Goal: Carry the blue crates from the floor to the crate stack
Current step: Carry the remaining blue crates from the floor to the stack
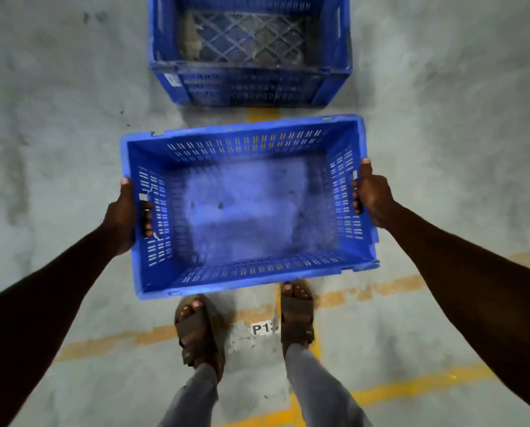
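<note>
I hold an empty blue slotted crate (245, 208) level in front of me, above the floor. My left hand (125, 217) grips its left short side, fingers curled through the handle slot. On the opposite short side my right hand (371, 195) grips the handle, thumb up on the rim. Just ahead stands a second blue crate (251, 75), darker and dusty, with a lattice bottom; whether it sits on others I cannot tell. A narrow strip of floor separates the two crates.
Grey concrete floor (72, 134) with worn yellow painted lines (411, 386) and a white "P1" marking (262, 329) between my sandalled feet (199, 334). Bare concrete lies to the left and right of both crates.
</note>
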The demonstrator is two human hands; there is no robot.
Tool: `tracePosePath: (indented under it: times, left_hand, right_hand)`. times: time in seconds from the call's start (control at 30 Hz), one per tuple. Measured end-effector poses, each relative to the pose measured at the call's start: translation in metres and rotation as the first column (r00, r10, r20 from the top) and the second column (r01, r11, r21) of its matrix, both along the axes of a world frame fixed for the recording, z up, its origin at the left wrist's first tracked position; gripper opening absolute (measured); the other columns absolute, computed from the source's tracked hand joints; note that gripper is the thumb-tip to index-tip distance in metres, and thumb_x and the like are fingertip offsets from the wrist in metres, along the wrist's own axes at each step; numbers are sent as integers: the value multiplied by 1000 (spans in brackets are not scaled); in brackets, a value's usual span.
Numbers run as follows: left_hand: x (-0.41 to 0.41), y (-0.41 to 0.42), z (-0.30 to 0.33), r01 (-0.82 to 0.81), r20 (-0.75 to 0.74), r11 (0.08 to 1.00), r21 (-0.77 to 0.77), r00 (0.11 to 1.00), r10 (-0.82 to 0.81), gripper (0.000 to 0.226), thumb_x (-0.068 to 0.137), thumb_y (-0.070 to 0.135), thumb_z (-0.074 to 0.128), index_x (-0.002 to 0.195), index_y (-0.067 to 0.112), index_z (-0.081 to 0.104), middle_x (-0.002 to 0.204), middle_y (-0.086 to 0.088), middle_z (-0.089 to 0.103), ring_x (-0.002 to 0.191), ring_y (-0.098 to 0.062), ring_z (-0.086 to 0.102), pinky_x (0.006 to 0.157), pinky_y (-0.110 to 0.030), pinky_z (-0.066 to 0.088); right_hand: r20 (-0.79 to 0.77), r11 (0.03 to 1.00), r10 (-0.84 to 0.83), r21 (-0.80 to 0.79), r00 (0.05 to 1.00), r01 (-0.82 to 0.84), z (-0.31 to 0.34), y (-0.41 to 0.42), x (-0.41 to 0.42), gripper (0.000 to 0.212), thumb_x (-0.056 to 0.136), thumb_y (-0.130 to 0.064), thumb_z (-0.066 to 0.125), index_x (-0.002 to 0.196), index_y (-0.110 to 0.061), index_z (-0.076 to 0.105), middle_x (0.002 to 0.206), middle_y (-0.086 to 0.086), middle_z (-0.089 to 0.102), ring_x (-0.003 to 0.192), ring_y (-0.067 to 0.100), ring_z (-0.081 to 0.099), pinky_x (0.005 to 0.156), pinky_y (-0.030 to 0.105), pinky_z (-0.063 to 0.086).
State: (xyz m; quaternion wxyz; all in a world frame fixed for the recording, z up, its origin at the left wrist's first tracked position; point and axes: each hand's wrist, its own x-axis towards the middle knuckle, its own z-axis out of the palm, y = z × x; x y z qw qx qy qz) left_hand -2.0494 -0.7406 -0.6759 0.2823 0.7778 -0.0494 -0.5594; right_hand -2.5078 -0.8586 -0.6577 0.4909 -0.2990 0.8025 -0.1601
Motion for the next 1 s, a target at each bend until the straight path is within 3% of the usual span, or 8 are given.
tracePosePath:
  times: [0.1,0.3,0.47,0.53,0.67,0.8,0.93,1.0]
  left_hand:
    - [13,21,94,-10,-36,1000,-9,999,9,74,87,82,33,84,12,56,55,-2,49,39,-17,45,39,-23,43]
    - [31,117,343,-105,-70,990,-91,993,99,68,90,77,35,84,13,58,65,-7,49,48,-20,49,46,-25,45]
    - [49,229,487,-242,-28,947,-213,970,242,66,86,78,41,81,13,57,57,-7,51,52,-26,52,56,-34,47]
    - [59,275,520,-321,-7,909,-267,943,332,66,81,79,43,81,13,56,54,-7,51,50,-25,53,53,-32,50]
    - [91,365,546,-452,17,842,-295,878,478,68,80,82,43,80,15,55,53,-7,51,48,-25,53,52,-32,49]
    - [132,443,552,-553,48,800,-233,815,578,68,80,83,42,81,16,53,54,-5,43,43,-19,44,49,-27,40]
    - [195,524,568,-693,-57,684,-230,711,701,59,88,76,41,83,18,49,53,2,33,40,-12,31,42,-20,31]
    - [226,562,581,-741,-149,616,-267,663,734,54,91,73,40,85,19,49,51,4,31,37,-10,29,39,-19,30]
  right_hand:
    - [36,1000,13,-26,999,-12,90,13,8,62,98,-67,36,71,-13,52,52,4,46,36,16,42,39,23,37]
    - [132,998,39,-55,991,-32,316,62,47,58,98,-67,37,74,-16,49,60,5,46,35,11,41,37,20,36]
    - [213,987,142,-104,967,-122,447,110,100,63,87,-77,42,71,-18,50,47,-4,46,37,11,40,38,19,33]
    - [238,973,215,-140,947,-185,476,130,129,66,73,-83,45,70,-18,50,45,-6,46,37,11,40,39,21,33]
    - [207,918,387,-179,898,-354,506,162,206,57,97,-68,41,72,-18,53,54,1,46,40,14,40,41,24,34]
    - [242,807,590,-160,770,-568,522,185,287,53,97,-66,40,76,-20,55,54,-1,49,43,16,43,42,23,38]
    - [285,681,727,-176,625,-711,549,208,402,47,102,-55,41,81,-17,57,53,2,54,40,15,51,41,24,47]
    - [325,633,760,-178,562,-753,565,223,467,46,98,-59,44,79,-18,55,52,0,53,39,15,51,39,23,45]
